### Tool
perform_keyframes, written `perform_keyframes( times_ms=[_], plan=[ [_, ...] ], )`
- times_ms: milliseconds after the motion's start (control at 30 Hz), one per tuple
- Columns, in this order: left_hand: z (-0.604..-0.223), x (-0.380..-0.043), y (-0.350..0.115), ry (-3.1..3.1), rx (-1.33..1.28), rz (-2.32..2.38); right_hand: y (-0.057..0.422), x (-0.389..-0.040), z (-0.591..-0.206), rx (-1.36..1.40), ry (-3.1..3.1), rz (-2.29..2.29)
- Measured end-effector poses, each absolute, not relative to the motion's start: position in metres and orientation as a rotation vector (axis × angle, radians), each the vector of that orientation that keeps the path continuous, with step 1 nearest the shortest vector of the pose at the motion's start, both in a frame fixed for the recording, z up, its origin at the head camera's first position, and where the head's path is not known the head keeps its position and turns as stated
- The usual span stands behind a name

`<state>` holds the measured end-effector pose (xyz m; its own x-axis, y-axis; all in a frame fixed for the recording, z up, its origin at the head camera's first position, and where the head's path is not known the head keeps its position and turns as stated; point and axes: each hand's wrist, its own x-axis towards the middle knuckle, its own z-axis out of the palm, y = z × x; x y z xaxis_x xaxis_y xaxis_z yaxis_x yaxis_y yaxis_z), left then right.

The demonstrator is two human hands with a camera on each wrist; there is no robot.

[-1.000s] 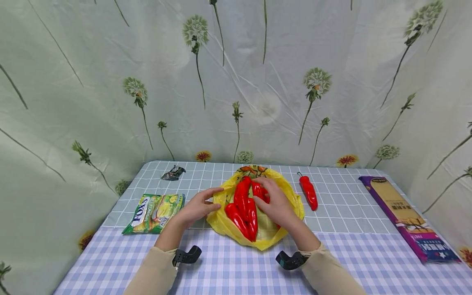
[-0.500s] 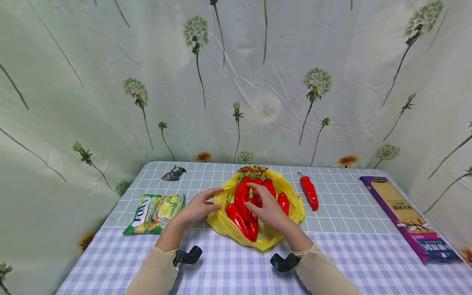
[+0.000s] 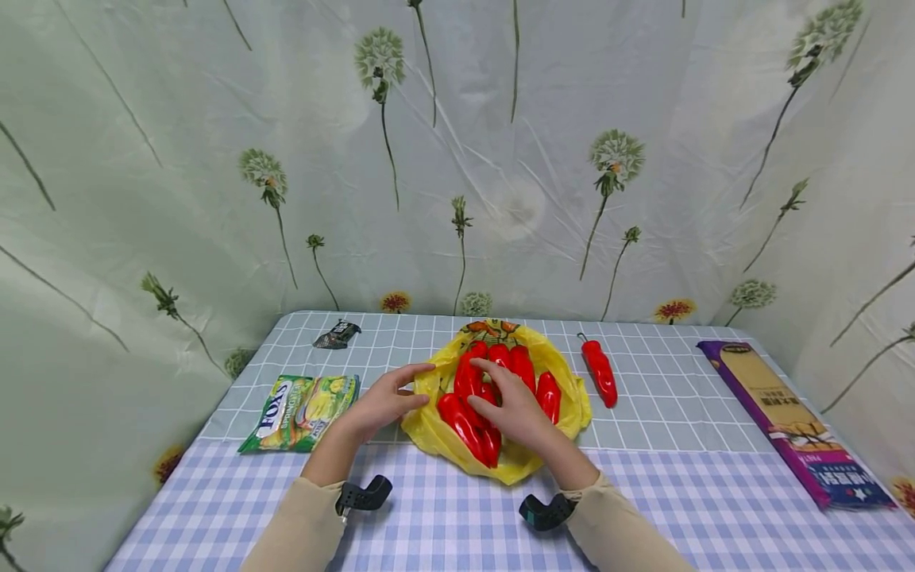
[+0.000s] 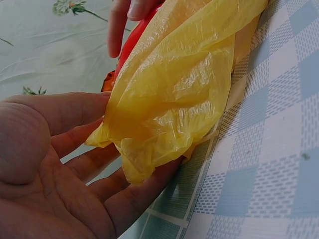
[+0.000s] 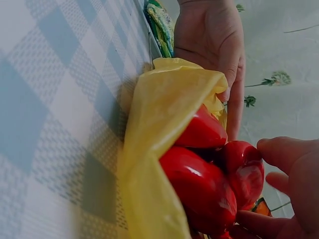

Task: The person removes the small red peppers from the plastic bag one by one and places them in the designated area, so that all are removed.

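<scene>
Over an open, crumpled yellow plastic bag (image 3: 519,464), further left than a second ago: right hand (image 3: 513,403), wide around a long, glossy red pepper (image 3: 466,379), touch unclear. At the bag's left rim, as before: left hand (image 3: 382,403), spread wide. Inside the bag: at least six such peppers. Right of the bag: one loose pepper (image 3: 599,373).

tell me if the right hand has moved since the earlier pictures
Yes: in the head view, the right hand has shifted left, farther from the lone red pepper outside the yellow bag.
</scene>
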<state>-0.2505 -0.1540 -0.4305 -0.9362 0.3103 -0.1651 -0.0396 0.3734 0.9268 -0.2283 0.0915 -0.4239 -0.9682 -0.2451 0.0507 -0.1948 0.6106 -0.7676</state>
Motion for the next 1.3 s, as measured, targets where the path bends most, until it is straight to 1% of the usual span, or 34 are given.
perform_keyframes(
  times_ms=[400, 667, 967, 1300],
  plan=[
    [-0.429, -0.249, -0.153, 2.327, 0.242, 1.587, 0.092, -0.228, -0.427, -0.422, 2.750, -1.277],
    [-0.429, -0.249, -0.154, 2.326, 0.245, 1.584, 0.094, -0.228, -0.425, -0.501, 2.730, -1.248],
    [-0.429, -0.249, -0.153, 2.331, 0.228, 1.588, 0.095, -0.228, -0.424, -0.442, 2.698, -1.339],
    [-0.428, -0.249, -0.152, 2.329, 0.211, 1.589, 0.097, -0.226, -0.414, -0.493, 2.709, -1.440]
  ],
)
